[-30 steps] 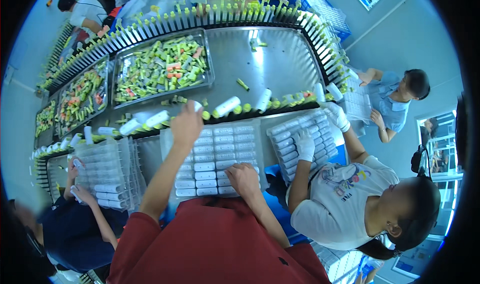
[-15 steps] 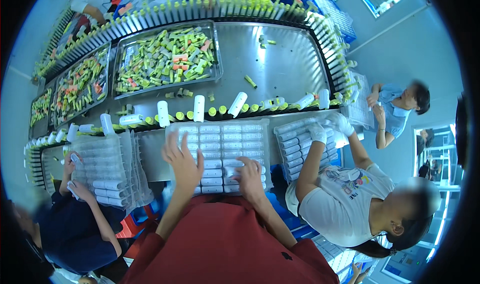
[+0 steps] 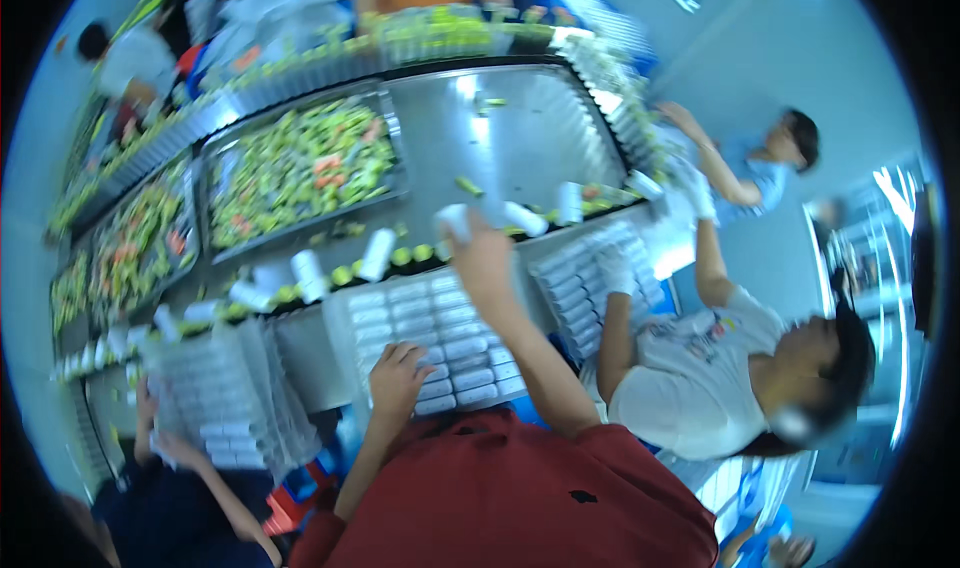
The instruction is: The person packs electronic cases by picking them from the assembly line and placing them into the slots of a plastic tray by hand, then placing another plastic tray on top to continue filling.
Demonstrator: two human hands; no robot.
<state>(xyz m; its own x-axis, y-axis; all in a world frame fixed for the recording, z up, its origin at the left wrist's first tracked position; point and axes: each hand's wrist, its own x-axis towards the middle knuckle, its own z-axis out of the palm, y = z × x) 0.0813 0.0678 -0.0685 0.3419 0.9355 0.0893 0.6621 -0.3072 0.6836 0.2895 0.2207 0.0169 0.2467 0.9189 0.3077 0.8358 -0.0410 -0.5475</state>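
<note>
My right hand (image 3: 482, 263) reaches across the tray to the near row of the conveyor, its fingers closed round a white rounded plastic housing (image 3: 456, 220). Over the middle of the clear plastic tray (image 3: 343, 320), my left hand (image 3: 397, 376) has its fingers bent, with the fingertips at the white housings (image 3: 470, 378) lying there in columns. Whatever those fingers grip is blurred and partly hidden. Other white housings (image 3: 376, 255) sit tilted on the yellow-green ended pieces along the conveyor row.
Metal trays (image 3: 300, 236) of loose yellow-green and orange parts stand beyond the row, beside a bare steel surface (image 3: 540, 138). Co-workers flank me: a person in white (image 3: 690, 373) with gloves at a tray on the right, another in dark clothes (image 3: 180, 513) at left.
My right hand has gone from the tray forward to the conveyor and grasped a white housing. My left hand has lowered toward the tray's middle, its fingers bending. The whole view has tilted.
</note>
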